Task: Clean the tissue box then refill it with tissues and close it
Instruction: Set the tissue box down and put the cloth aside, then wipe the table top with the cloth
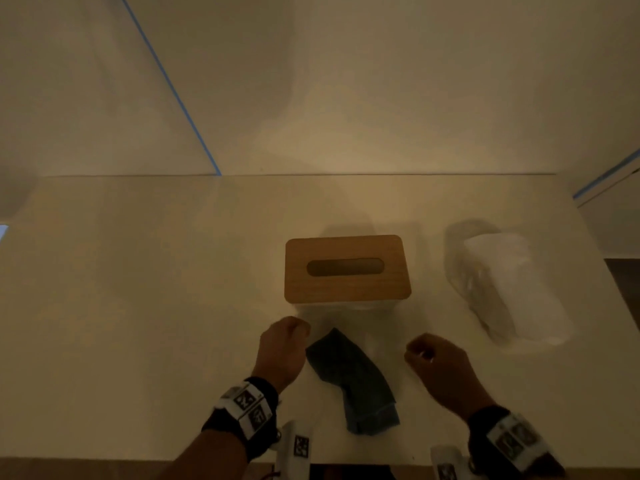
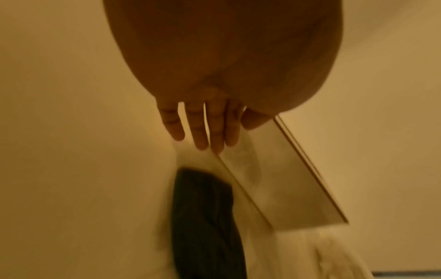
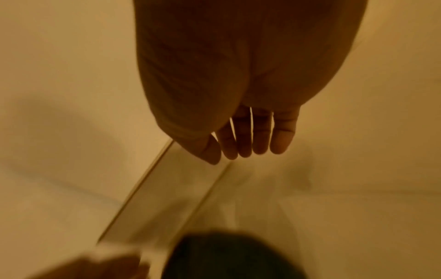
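White tissue box with wooden slotted lid (image 1: 347, 268), closed, on pale bench (image 1: 138, 306). Dark grey cloth (image 1: 353, 379) just before it; plastic-wrapped white tissues (image 1: 509, 289) right. Left hand (image 1: 282, 348), right hand (image 1: 440, 368): fingers relaxed, empty.

Head overhead; blurry wrists close, perhaps sharing box (image 1: 347, 269)

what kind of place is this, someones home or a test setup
Probably a staged recording setup rather than a lived-in home, though that is a guess. A plain white table stands against a bare wall marked with blue tape, and it bears only the tissue box, a dark cloth and a tissue pack.
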`<action>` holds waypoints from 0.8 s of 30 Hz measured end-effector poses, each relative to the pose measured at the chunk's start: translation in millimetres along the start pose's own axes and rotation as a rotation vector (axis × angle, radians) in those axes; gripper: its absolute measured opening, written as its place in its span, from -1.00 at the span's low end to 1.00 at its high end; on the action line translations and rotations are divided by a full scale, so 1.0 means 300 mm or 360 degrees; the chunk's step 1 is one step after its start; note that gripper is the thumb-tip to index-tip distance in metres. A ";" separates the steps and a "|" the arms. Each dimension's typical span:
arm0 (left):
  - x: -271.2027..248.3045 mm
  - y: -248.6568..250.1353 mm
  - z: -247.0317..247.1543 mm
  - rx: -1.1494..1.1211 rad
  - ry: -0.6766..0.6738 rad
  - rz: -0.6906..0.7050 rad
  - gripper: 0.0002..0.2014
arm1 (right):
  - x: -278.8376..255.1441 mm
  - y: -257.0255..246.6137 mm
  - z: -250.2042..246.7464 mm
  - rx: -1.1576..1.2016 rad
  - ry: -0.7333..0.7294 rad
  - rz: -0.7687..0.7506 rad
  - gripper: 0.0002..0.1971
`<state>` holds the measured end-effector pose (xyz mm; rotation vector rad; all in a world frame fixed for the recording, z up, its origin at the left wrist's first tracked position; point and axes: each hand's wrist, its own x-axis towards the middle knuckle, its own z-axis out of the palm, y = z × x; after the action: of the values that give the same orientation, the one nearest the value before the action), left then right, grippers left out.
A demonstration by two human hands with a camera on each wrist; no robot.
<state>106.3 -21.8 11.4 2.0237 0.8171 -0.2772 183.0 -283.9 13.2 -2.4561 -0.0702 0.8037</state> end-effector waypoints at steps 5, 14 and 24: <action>-0.016 -0.018 0.134 0.0399 -0.0438 0.0055 -0.38 | -0.080 0.029 0.162 -0.0207 -0.0394 0.0045 -0.73; 0.005 -0.082 0.030 0.0510 -0.0424 0.0177 -0.91 | -0.088 -0.051 0.280 -0.0300 -0.0458 -0.0162 -0.63; -0.142 -0.452 -0.294 0.0154 -0.0014 -0.0288 -0.89 | -0.062 -0.421 0.466 -0.0431 -0.0589 -0.0722 -0.80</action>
<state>-23.5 81.7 -8.9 2.0389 1.0000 -0.4352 104.3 -112.8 -5.3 -2.3550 -0.8892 1.0754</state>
